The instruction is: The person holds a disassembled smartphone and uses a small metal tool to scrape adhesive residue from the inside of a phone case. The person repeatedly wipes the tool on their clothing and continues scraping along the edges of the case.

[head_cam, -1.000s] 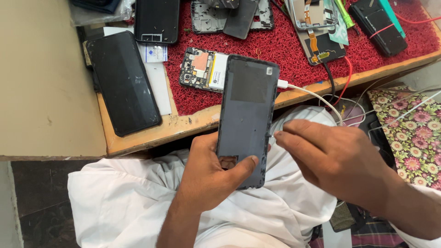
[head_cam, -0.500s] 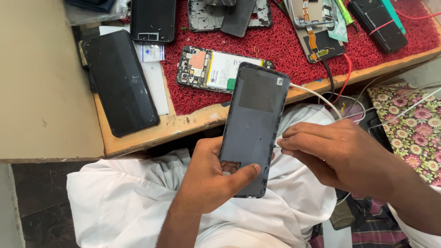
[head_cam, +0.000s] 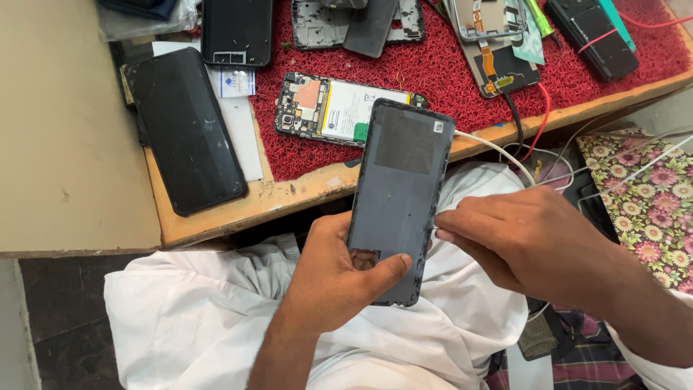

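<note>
My left hand point(head_cam: 333, 278) grips the lower end of a dark grey phone back cover point(head_cam: 399, 189), thumb across its inner face near the camera cut-out. The cover is held upright over my lap, its top edge over the table's front rim. My right hand point(head_cam: 530, 242) presses its fingertips against the cover's right edge, fingers bunched; whether it pinches something small I cannot tell. A white cable point(head_cam: 498, 150) runs behind the cover toward the right.
An opened phone with exposed board and white battery point(head_cam: 339, 108) lies on the red mat point(head_cam: 433, 72). A black phone point(head_cam: 184, 130) rests on the wooden table's left part. Other frames, a screen point(head_cam: 236, 30) and parts lie farther back. Floral cloth point(head_cam: 646, 195) is at right.
The back cover has shifted a little to the right and tilted. My right hand moved in from the cover's side and now touches its right edge lower down.
</note>
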The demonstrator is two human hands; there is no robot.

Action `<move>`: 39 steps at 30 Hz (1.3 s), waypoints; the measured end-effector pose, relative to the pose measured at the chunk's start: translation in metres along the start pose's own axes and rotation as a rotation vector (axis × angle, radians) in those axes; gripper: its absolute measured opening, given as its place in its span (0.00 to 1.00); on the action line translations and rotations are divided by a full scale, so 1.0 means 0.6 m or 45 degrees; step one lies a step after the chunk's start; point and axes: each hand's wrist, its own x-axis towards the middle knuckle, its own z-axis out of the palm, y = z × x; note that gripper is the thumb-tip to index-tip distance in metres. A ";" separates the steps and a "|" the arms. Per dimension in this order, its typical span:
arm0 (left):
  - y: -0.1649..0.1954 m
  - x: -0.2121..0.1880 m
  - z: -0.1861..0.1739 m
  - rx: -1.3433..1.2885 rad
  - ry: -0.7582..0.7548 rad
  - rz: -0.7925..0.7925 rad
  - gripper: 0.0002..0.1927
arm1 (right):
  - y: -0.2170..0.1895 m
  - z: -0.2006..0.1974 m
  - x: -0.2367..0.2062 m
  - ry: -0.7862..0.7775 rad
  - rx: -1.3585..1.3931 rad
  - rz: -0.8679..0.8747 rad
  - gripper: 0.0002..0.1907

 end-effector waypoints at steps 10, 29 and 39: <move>-0.002 0.002 0.005 0.011 0.032 -0.019 0.15 | 0.006 0.011 -0.017 -0.022 0.005 0.159 0.11; 0.007 -0.004 0.004 0.105 0.099 0.098 0.11 | -0.012 0.018 -0.018 0.356 -0.312 -0.079 0.16; 0.007 -0.004 0.011 0.066 0.080 0.042 0.11 | 0.004 0.011 -0.022 0.197 -0.030 -0.024 0.14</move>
